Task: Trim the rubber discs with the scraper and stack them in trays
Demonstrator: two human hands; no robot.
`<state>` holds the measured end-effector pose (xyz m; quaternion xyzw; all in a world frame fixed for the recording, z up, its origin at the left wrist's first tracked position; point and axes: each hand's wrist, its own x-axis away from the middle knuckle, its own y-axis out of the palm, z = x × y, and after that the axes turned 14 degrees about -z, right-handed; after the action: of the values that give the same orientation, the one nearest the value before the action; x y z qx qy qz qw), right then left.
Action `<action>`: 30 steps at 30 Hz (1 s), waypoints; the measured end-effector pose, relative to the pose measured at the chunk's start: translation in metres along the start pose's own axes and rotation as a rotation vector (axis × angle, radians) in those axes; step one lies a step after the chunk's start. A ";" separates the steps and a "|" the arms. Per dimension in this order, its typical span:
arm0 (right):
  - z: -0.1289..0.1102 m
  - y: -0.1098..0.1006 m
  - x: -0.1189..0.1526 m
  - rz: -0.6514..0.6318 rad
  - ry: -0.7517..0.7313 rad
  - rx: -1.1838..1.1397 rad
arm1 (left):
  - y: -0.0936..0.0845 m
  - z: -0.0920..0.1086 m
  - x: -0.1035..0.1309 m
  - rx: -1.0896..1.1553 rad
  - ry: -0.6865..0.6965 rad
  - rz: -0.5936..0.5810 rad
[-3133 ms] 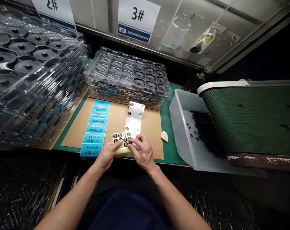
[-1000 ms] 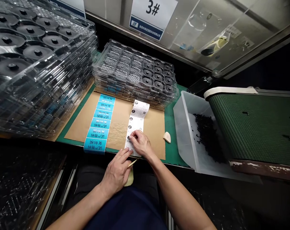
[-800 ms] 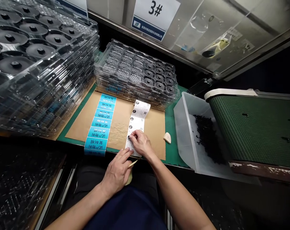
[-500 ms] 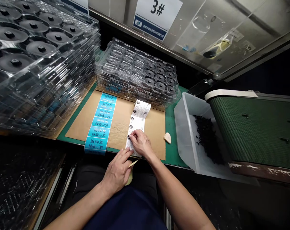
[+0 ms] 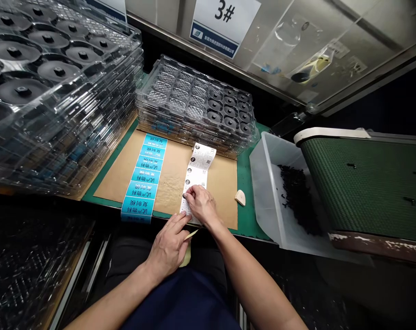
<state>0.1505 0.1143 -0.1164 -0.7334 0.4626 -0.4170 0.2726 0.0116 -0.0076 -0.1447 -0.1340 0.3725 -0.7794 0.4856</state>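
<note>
A strip of white printed labels [image 5: 196, 176] lies on the brown cardboard [image 5: 173, 188], its far end against the trays. My right hand [image 5: 201, 205] is pinched over the strip, thumb and fingertips at a dark round mark. My left hand [image 5: 170, 243] rests at the strip's near end, fingertips on it, with a yellowish backing strip [image 5: 186, 256] passing under the palm and held there. To the left lies a strip of blue labels [image 5: 144, 183] with dark characters, its near end over the table edge.
Clear plastic trays with round black parts [image 5: 208, 103] are stacked behind, and a taller stack [image 5: 63, 105] is at the left. A pale chip [image 5: 240, 197] lies right of the cardboard. A bin [image 5: 268, 197] of black pieces stands beside a green conveyor [image 5: 373, 183].
My hands have barely moved. Small dark pieces on the green conveyor have shifted slightly to the right.
</note>
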 end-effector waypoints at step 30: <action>0.057 0.003 0.122 0.077 -0.204 -0.514 | -0.006 0.015 -0.024 0.403 -0.343 0.030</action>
<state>0.2259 0.0032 -0.1037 -0.7986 0.5507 -0.1994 0.1386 0.0284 0.0073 -0.1267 -0.1594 0.1241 -0.7963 0.5701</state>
